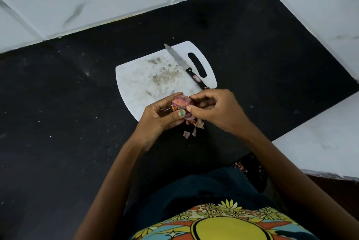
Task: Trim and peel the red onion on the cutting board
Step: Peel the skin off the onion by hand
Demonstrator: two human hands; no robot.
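Peeling is under way: the left hand [159,117] holds the red onion [182,103] above the cutting board's [139,84] near edge, the right hand [215,109] apparently pinching skin, to be pulled away next.

Red onion [182,101]: lower half covered by left hand [161,117] thumb and right hand [213,109] fingertips; trimmed ends not visible. Knife [187,67]: handle butt, at 5 o'clock, hidden behind the right hand. Handle label too small to read. Cutting board [136,84]: near corner at 6 o'clock hidden under both hands. Peel scraps [194,129] partly hidden beneath the right hand.
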